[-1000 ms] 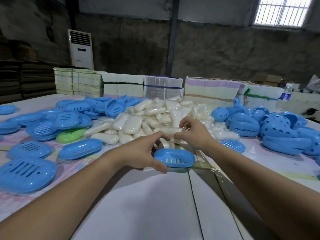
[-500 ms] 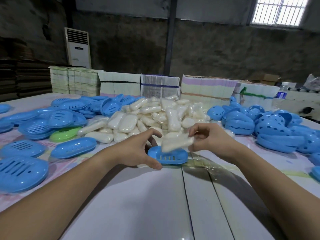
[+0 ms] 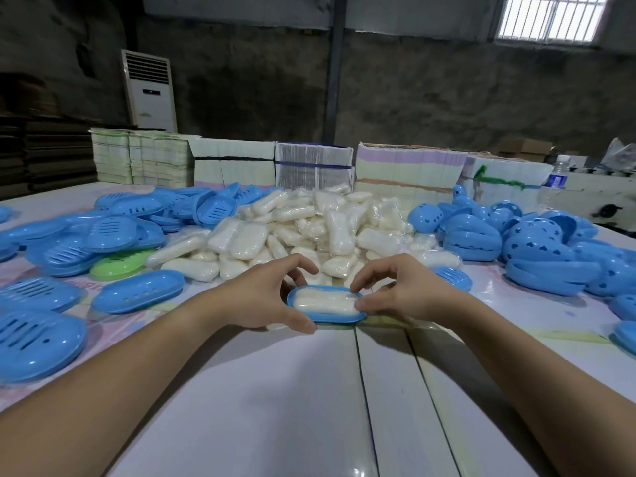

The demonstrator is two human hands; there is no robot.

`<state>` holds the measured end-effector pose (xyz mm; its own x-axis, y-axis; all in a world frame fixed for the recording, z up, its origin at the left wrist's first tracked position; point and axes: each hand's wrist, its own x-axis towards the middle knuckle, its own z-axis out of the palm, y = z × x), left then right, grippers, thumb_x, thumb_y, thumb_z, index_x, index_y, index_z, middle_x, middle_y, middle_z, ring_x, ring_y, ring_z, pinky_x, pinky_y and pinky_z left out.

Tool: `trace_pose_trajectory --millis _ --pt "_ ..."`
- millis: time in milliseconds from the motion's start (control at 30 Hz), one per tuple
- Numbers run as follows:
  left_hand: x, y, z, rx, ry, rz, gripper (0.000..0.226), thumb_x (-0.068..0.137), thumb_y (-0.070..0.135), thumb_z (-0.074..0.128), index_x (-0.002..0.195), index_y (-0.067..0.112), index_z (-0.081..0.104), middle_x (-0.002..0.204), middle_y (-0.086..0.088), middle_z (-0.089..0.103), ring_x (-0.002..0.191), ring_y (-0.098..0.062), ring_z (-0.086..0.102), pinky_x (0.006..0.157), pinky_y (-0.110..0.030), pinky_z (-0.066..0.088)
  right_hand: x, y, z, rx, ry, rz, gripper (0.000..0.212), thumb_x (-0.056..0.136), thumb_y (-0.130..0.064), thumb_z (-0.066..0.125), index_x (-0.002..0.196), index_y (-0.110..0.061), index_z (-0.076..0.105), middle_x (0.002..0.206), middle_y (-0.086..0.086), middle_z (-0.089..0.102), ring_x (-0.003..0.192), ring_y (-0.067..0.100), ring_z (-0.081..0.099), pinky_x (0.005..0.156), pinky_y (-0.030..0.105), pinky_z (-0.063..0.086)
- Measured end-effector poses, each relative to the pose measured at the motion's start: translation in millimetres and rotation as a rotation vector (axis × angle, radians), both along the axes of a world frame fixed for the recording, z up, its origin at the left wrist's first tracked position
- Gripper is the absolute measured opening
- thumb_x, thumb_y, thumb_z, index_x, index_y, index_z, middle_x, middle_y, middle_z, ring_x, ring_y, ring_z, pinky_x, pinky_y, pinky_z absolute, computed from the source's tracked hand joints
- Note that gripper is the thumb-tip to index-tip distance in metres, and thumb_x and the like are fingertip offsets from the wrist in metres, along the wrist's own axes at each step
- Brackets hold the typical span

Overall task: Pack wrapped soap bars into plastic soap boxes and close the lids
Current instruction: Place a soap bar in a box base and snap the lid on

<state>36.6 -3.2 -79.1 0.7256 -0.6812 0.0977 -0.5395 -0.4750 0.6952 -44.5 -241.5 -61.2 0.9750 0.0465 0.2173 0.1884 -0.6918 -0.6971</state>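
A blue oval soap box base rests on the white table just in front of me, with a wrapped white soap bar lying inside it. My left hand holds the base's left end, thumb at its front rim. My right hand touches the soap's right end with fingertips and thumb. Behind them lies a large pile of wrapped soap bars.
Blue slotted trays and lids are spread across the left, with one green piece among them. Blue domed lids are heaped at the right. Stacks of flat cartons line the far edge. A water bottle stands at the far right.
My right hand took a wrapped soap bar from the pile, carried it over the blue base and laid it inside. My left hand kept hold of the base throughout.
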Motion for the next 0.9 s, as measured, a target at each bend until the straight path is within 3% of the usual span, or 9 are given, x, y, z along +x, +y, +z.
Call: trace_pose_trajectory --millis 167,300,400,467,567,633,800,900 --pt "-0.3 -0.1 -0.6 -0.013 -0.028 0.004 0.069 0.063 0.032 0.094 0.115 0.049 0.051 0.11 0.015 0.057 0.093 -0.005 0.062 0.077 -0.044 0.06 3.0 3.4 -4.3 -0.025 -0.014 0.008 0.02 0.072 -0.017 0.084 0.083 -0.031 0.075 0.085 -0.028 0.067 0.074 -0.009 0.061 0.067 0.007 0.047" --pt "1.7 -3.3 -6.5 -0.043 -0.048 -0.005 0.065 0.061 0.037 0.094 0.109 0.053 0.053 0.108 0.017 0.058 0.091 0.002 0.059 0.078 -0.039 0.059 4.2 -11.1 2.8 0.046 -0.092 -0.058 0.015 0.075 -0.022 0.082 0.084 -0.031 0.075 0.085 -0.018 0.071 0.082 -0.002 0.062 0.071 0.01 0.047" --pt "3.3 -6.2 -10.0 -0.062 -0.044 -0.022 0.066 0.054 0.045 0.093 0.106 0.057 0.054 0.107 0.02 0.06 0.095 -0.002 0.061 0.078 -0.037 0.059 13.7 -39.6 12.1 0.01 -0.244 -0.334 0.015 0.082 -0.02 0.075 0.088 -0.032 0.069 0.092 -0.014 0.07 0.091 0.006 0.061 0.077 0.021 0.046" --pt "5.4 -7.7 -11.8 -0.058 -0.076 -0.037 0.066 0.054 0.044 0.094 0.106 0.056 0.055 0.107 0.02 0.061 0.097 -0.002 0.062 0.08 -0.026 0.057 19.9 -65.5 20.0 -0.199 -0.275 -0.613 0.019 0.085 -0.022 0.066 0.1 -0.034 0.066 0.107 -0.008 0.067 0.107 0.018 0.056 0.088 0.037 0.045" --pt "7.5 -8.6 -13.5 -0.055 -0.118 -0.044 0.065 0.058 0.041 0.095 0.109 0.052 0.056 0.108 0.018 0.062 0.096 0.004 0.06 0.08 -0.015 0.052 14.7 -106.8 19.6 -0.604 -0.16 -0.913 0.038 0.088 -0.027 0.058 0.125 -0.035 0.057 0.126 0.002 0.056 0.122 0.03 0.039 0.093 0.046 0.032" --pt "8.1 -8.9 -14.1 -0.051 -0.134 -0.046 0.065 0.059 0.038 0.095 0.109 0.05 0.056 0.108 0.017 0.063 0.095 0.005 0.06 0.079 -0.014 0.051 4.6 -132.4 9.4 -0.721 -0.119 -1.031 0.043 0.086 -0.025 0.057 0.128 -0.033 0.053 0.13 0.005 0.052 0.123 0.032 0.034 0.094 0.047 0.029" --pt "7.9 -8.2 -16.5 -0.065 -0.135 -0.042 0.064 0.059 0.032 0.096 0.107 0.051 0.059 0.103 0.016 0.065 0.09 0.007 0.061 0.059 -0.009 0.05 -16.8 -170.5 -8.9 -0.628 0.127 -1.195 0.04 0.089 -0.023 0.056 0.128 -0.029 0.05 0.136 0.009 0.051 0.134 0.035 0.028 0.104 0.057 0.024" --pt "7.0 -8.5 -17.1 -0.095 -0.122 -0.064 0.065 0.059 0.029 0.096 0.102 0.059 0.058 0.1 0.025 0.063 0.089 0.006 0.062 0.053 -0.011 0.05 -15.0 -172.7 -11.7 -0.585 0.101 -1.182 0.032 0.09 -0.018 0.054 0.12 -0.027 0.057 0.129 0.013 0.055 0.132 0.035 0.031 0.103 0.051 0.029"
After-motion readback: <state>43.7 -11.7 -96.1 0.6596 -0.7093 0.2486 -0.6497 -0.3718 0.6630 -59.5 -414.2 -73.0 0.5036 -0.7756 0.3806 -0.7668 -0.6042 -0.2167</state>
